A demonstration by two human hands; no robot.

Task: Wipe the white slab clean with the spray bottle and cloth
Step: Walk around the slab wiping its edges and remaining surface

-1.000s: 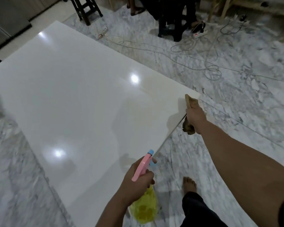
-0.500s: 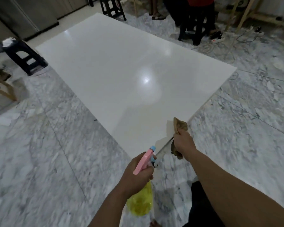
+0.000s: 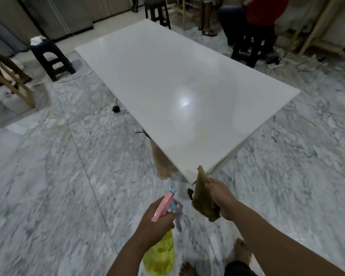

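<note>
Left hand (image 3: 155, 218) wrapped tight round the neck of a spray bottle (image 3: 160, 253), forearm coming up from bottom centre; pink trigger head and blue nozzle point forward toward the slab corner, yellow translucent body hangs below the fist. Right hand (image 3: 220, 198) closed on a brown cloth (image 3: 202, 196), arm reaching in from lower right, knuckles up; cloth bunched in the fist, one end sticking up, its tip overlapping the slab's near corner in view, contact unclear, the rest drooping below the hand. Both hands held just short of that near corner, near each other but not touching. White slab (image 3: 179, 80) is large, rectangular, glossy, running diagonally away from the person, with a bright light reflection on it near the middle; surface looks plain, no marks discernible. A tan support (image 3: 161, 164) shows under its near left edge. Grey-veined marble floor (image 3: 48, 176) all around, blurred. Bare feet at bottom edge. Black stool (image 3: 52, 58) at far left, another black stool (image 3: 157, 10) beyond the far end, a seated person in red (image 3: 265, 10) top right, cables on the floor there.
</note>
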